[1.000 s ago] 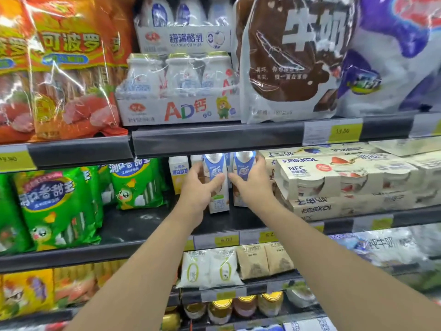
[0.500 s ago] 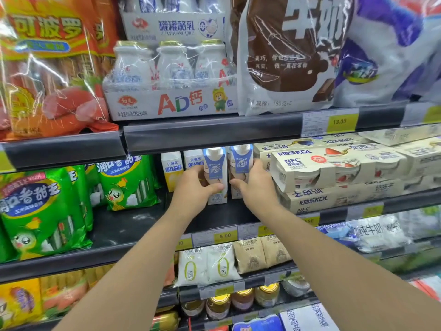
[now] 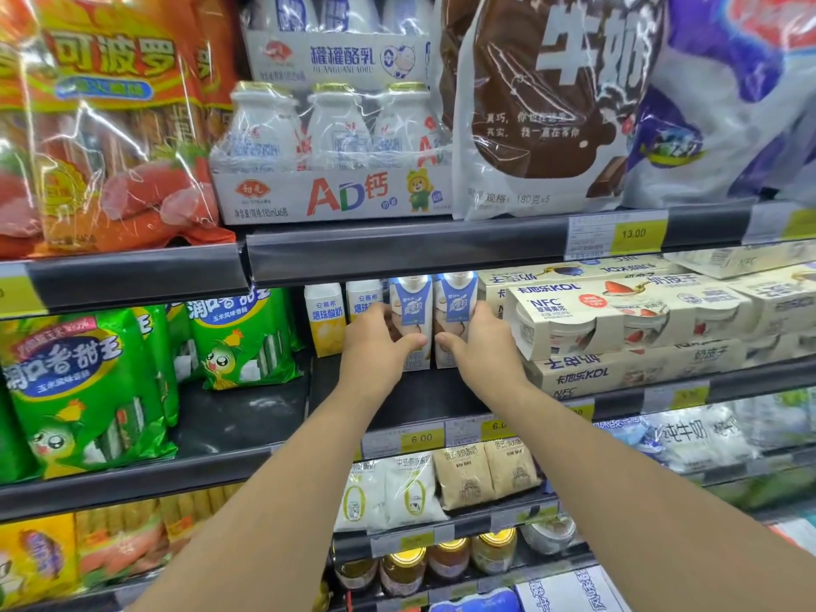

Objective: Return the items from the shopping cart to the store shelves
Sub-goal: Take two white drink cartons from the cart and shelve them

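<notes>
Two white-and-blue drink cartons stand upright side by side on the middle shelf [image 3: 424, 390]. My left hand [image 3: 375, 346] grips the left carton [image 3: 413, 307], thumb across its front. My right hand [image 3: 479, 346] grips the right carton [image 3: 455, 302] the same way. Both cartons sit at the shelf's back, just right of two yellow-labelled cartons [image 3: 326, 315]. Their lower halves are hidden behind my hands.
Cream yogurt multipacks [image 3: 618, 320] are stacked right of my right hand. Green sausage bags [image 3: 238, 337] hang to the left, with bare dark shelf between. The upper shelf edge [image 3: 397, 254] overhangs the cartons. Milk pouches and jars fill the lower shelves.
Both hands have pushed the two cartons a little deeper and held them together on the shelf. The camera view shifted slightly down and left.
</notes>
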